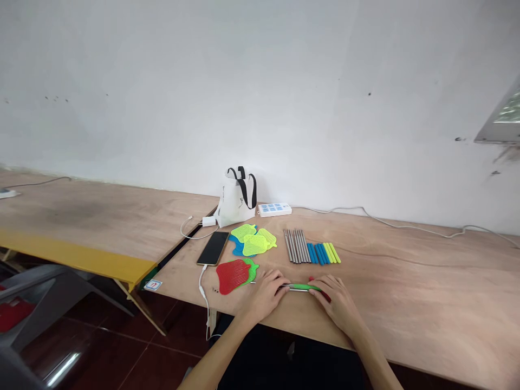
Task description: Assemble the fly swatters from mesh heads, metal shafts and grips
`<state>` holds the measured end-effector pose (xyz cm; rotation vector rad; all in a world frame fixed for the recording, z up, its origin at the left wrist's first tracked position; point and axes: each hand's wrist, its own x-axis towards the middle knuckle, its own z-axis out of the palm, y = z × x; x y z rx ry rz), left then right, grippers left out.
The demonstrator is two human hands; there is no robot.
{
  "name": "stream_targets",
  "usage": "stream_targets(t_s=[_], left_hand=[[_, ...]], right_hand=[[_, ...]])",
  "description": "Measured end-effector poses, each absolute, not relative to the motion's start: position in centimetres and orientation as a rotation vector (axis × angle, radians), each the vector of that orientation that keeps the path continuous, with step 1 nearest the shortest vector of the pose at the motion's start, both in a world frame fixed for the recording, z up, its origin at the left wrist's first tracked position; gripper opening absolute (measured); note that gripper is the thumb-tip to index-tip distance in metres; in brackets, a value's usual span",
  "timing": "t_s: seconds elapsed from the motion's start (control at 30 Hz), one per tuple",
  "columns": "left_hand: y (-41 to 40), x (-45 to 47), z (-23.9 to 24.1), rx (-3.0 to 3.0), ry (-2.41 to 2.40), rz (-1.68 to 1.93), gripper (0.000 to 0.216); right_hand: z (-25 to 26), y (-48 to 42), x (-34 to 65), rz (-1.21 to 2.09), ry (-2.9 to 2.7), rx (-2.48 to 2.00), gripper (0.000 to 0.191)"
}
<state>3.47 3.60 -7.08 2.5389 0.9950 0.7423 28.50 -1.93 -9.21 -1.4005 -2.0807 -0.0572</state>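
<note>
My left hand (265, 293) rests low over the table with its fingers curled on thin metal rods. My right hand (336, 299) is curled over the other end, on a green handle sleeve (301, 286). The pieces lie flat along the table between both hands, and a shiny metal rod (298, 291) runs beside the green sleeve. Red tips of another sleeve peek out around my right fingers. Left of my left hand lie a red fly swatter head (232, 276) and a green one (252, 271) partly under it.
Behind my hands lie several metal rods (296, 246), blue sleeves (317, 253) and yellow sleeves (332, 253) in a row. Yellow swatter heads (255, 245) overlap blue ones (238, 247). A charging phone (213, 248), white bag (235, 203) and power strip (275, 209) stand near.
</note>
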Motion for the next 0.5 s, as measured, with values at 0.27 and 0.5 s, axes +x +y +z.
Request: stream_targets(t_s=[0.27, 0.5], left_hand=[[3.26, 3.47, -6.97, 2.490, 1.069, 0.800, 0.012], [2.90, 3.45, -6.43, 2.598, 1.066, 0.739, 0.008]], right_hand=[[-9.74, -1.83, 28.91, -0.115, -2.005, -1.489, 0.029], [-9.80, -1.93, 28.79, -0.134, -1.947, -1.545, 0.031]])
